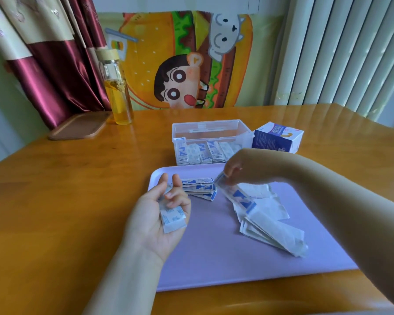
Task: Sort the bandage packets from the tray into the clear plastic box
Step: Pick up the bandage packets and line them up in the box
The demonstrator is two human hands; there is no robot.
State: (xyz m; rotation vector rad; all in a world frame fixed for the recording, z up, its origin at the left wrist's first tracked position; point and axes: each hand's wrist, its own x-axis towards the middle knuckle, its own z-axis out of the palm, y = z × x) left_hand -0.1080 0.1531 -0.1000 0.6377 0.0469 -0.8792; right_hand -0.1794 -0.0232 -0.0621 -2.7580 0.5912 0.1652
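Note:
A lilac tray (214,264) lies on the table in front of me. On it are a small stack of blue-and-white bandage packets (200,188) at the far left and a loose heap of white-side-up packets (271,226) to the right. My left hand (159,214) is palm up over the tray's left edge, fingers curled on a few packets (172,218). My right hand (241,170) pinches the top end of one blue-printed packet (236,194) above the heap. The clear plastic box (212,133) stands just beyond the tray, with several packets upright along its front wall.
A blue-and-white carton (278,138) stands right of the box. At the far left of the wooden table are a glass bottle of yellow liquid (118,96) and a brown wooden tray (77,127). A cartoon cloth hangs behind the table.

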